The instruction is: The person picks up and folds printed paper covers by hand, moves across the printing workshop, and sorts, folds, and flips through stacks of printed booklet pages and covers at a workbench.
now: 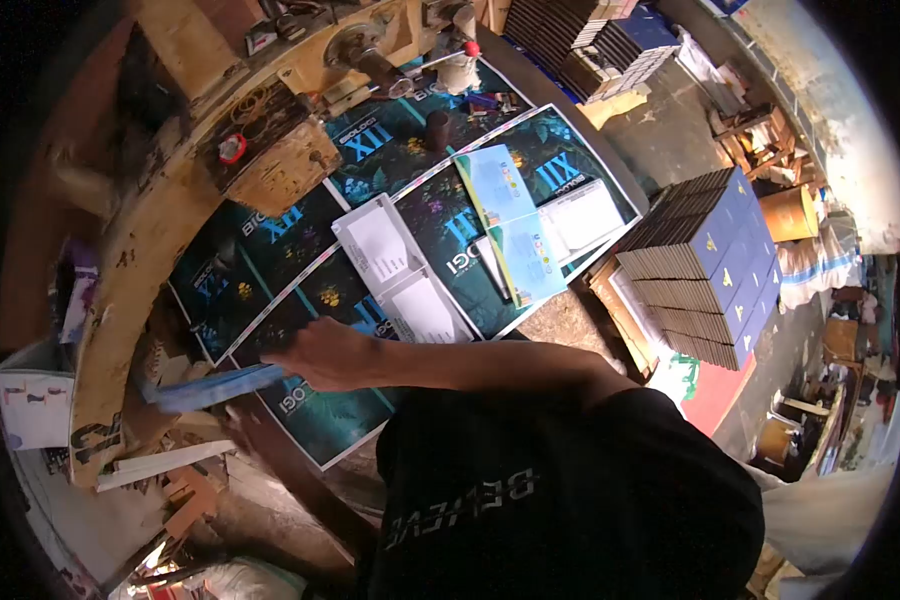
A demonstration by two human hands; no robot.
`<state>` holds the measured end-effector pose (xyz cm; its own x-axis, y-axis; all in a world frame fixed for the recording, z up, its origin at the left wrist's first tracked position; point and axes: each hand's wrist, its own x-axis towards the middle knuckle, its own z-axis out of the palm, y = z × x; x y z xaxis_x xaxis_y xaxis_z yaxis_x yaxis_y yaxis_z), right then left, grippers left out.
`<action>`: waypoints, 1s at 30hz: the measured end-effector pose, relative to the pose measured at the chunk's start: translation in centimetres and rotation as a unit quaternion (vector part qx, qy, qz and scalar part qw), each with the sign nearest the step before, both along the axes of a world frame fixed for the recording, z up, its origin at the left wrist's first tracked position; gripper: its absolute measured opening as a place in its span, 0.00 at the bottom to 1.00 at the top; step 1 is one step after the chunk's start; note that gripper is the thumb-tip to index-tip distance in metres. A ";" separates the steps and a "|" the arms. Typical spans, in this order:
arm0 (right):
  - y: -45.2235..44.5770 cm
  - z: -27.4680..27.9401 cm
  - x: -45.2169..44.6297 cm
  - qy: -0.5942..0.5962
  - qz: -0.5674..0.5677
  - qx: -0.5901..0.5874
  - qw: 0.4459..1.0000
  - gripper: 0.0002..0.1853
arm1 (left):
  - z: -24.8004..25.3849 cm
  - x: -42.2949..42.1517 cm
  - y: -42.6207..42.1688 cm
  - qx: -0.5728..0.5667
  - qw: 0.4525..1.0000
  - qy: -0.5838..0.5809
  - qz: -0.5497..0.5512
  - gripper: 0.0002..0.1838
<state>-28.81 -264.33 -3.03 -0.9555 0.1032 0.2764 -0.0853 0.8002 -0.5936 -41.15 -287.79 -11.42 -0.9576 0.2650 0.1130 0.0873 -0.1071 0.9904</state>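
Blue and thin, the blurred piece [220, 388] runs lengthwise leftward from our right hand [322, 356], which pinches its end; below it, our left hand's [245, 432] grip we cannot tell.

Worktop [618, 160]: dark margin bare along its right edge. Past that edge, grey floor [655, 140], apparently concrete, scuffed, cluttered toward the room's side. Pale, blotchy wall [850, 130] rose beyond; scrap wood [760, 145] lay heaped at its foot, an orange-yellow bucket [790, 213] and a white sack [815, 270] nearby. Worn wooden beam [130, 260] ran along the worktop's left edge, looking bowed. Light fell strongest on the wall; left side dim, brownish.
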 end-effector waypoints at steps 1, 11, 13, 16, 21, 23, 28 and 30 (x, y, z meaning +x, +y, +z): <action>-0.3 0.4 -0.8 0.006 0.005 -0.004 1.000 0.20 | 0.3 -0.9 -1.5 0.065 0.997 -0.031 0.029 0.35; -2.1 -8.2 -5.5 -0.052 0.053 0.151 0.986 0.31 | -8.4 -7.4 -11.5 -0.271 0.960 0.024 -0.073 0.24; -0.1 -6.5 -2.9 -0.029 -0.002 0.092 0.995 0.32 | -8.7 -7.2 -12.4 -0.166 0.985 -0.015 -0.050 0.22; 3.1 -8.1 -0.1 0.020 -0.107 -0.100 0.989 0.37 | -8.9 -6.5 -13.0 -0.180 0.981 -0.044 -0.047 0.25; 0.4 -12.3 -0.1 -0.014 -0.095 -0.308 0.946 0.37 | -12.4 -6.5 -11.4 -0.198 0.978 -0.014 0.066 0.12; 0.1 -11.6 0.0 0.067 -0.093 -0.276 0.954 0.34 | -11.2 -6.6 -12.1 -0.080 0.989 -0.093 0.082 0.13; 0.6 -10.8 1.3 0.062 -0.044 -0.288 0.955 0.27 | -13.7 -6.3 -13.3 -0.205 0.978 0.004 0.029 0.16; 0.7 -13.9 0.4 0.001 -0.041 -0.289 0.956 0.22 | -13.9 -6.4 -11.7 -0.032 0.990 -0.101 0.094 0.12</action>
<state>-28.37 -263.62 -16.97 -0.9372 0.3134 0.1529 -0.0390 0.3415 -0.9391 -47.54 -299.49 -25.35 -0.9920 0.0802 -0.0970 -0.1008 -0.0445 0.9939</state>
